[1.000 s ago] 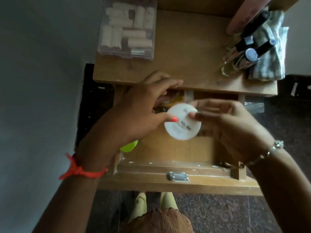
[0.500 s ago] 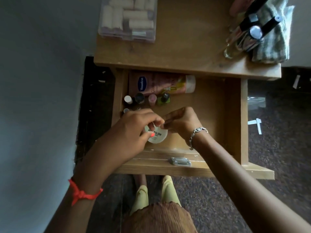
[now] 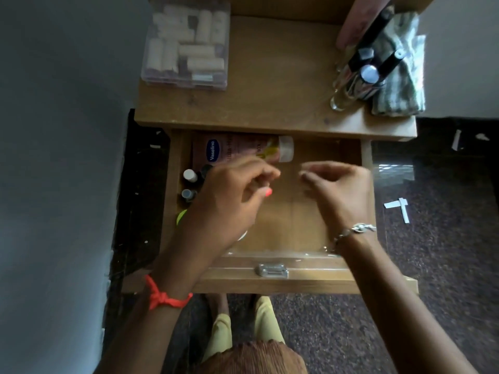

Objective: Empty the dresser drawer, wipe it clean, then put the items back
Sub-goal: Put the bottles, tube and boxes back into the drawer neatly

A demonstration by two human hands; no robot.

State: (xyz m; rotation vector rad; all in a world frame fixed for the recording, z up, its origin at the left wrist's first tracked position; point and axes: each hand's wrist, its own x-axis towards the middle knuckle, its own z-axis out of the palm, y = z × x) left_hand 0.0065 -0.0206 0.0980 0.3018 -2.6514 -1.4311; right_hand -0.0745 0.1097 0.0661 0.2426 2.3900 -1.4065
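The wooden drawer [image 3: 291, 276] is pulled out under the dresser top. A pink Vaseline bottle [image 3: 243, 149] lies along its back wall. Small nail polish bottles [image 3: 190, 182] stand in the back left corner. My left hand [image 3: 229, 201] hovers over the drawer's left half with loosely curled fingers and holds nothing. Under its heel show a sliver of the white round tin [image 3: 243, 235] and something yellow-green [image 3: 181, 217]. My right hand [image 3: 337, 184] hovers over the drawer's middle, fingers loosely curled, also holding nothing. Both hands look blurred.
On the dresser top [image 3: 270, 90] a clear plastic box of pale rolls [image 3: 187, 44] stands at the back left. Glass bottles with dark caps [image 3: 361, 74] and a folded checked cloth [image 3: 399, 79] stand at the right. A grey wall runs along the left.
Both hands set the white round tin down in the drawer's front left and let go of it. They have since lifted and moved apart, empty.
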